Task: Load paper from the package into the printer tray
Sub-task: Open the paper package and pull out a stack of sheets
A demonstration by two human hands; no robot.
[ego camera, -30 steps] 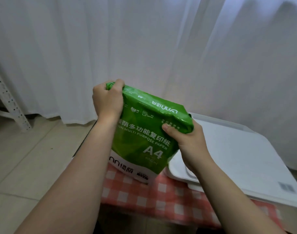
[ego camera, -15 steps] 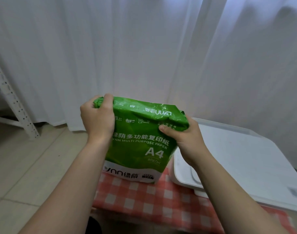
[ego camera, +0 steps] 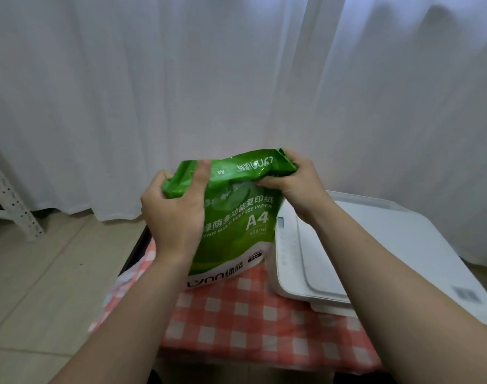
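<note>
On the red-checked tablecloth [ego camera: 236, 322], just beside the white printer [ego camera: 375, 245], the green A4 paper package [ego camera: 236, 217] stood upright on its lower end in the head view, its top no longer the neat flat fold of half a second before but crumpled and pulled out of shape. The left hand [ego camera: 175, 212] had shifted from the upper left corner to clamp the bunched wrapper on that side, while the right hand [ego camera: 295, 181] had climbed to pinch the top right corner. No white sheets showed, so the wrapper was probably only starting to open, and loading the tray remained undone.
</note>
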